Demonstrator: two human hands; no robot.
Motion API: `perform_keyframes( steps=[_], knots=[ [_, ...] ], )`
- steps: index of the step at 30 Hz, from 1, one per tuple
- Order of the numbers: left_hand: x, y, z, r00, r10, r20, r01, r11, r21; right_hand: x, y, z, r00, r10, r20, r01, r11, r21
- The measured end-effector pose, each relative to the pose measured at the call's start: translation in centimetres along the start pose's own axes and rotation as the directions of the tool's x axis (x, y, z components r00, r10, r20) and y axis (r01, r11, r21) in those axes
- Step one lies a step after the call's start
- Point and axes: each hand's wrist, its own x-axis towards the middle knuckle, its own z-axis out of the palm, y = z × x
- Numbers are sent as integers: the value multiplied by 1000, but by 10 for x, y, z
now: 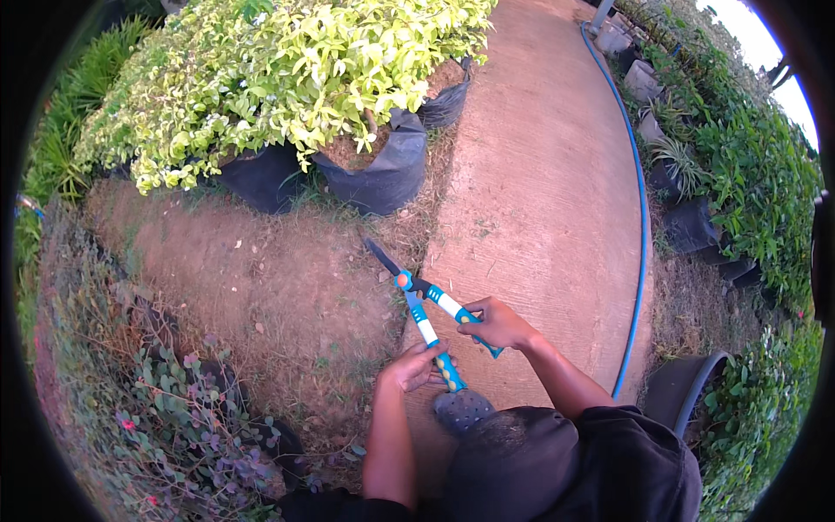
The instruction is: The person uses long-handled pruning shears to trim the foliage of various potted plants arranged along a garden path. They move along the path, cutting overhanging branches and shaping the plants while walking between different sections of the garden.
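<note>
A pair of hedge shears (404, 280) with blue-and-white handles points up and to the left, held out in front of my body. My left hand (417, 367) grips the lower handle near its end. Around the other handle, my right hand (499, 324) is closed on the blue grip with yellow spots. The handles stand a little apart, and the dark blades look closed or nearly so. Beyond the blade tips sits a black plant grow bag (385, 173) of soil. A yellow-green leafy shrub (313, 78) spreads above it.
A concrete path (535, 163) runs away from me, with a blue hose (636, 169) along its right side. Potted plants (691, 222) line the right edge. At the lower left grows a shrub with pink flowers (189, 417). A black tub (678, 391) stands at the right.
</note>
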Motion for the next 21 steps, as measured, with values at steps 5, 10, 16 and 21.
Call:
perform_keyframes(
  steps=[5,10,16,21],
  knots=[
    [22,-1,45,941,-153,300,120,985,128,-76,4,-47,989,128,-72,-131,991,-33],
    [60,-17,64,918,-142,370,100,987,129,-113,46,-89,965,176,-192,-161,983,90],
    [36,61,40,987,78,-140,-25,938,344,-70,109,-92,955,139,-263,11,867,497],
    [21,85,28,856,284,-433,4,832,555,17,119,-33,943,187,-275,81,674,734]
  ],
)
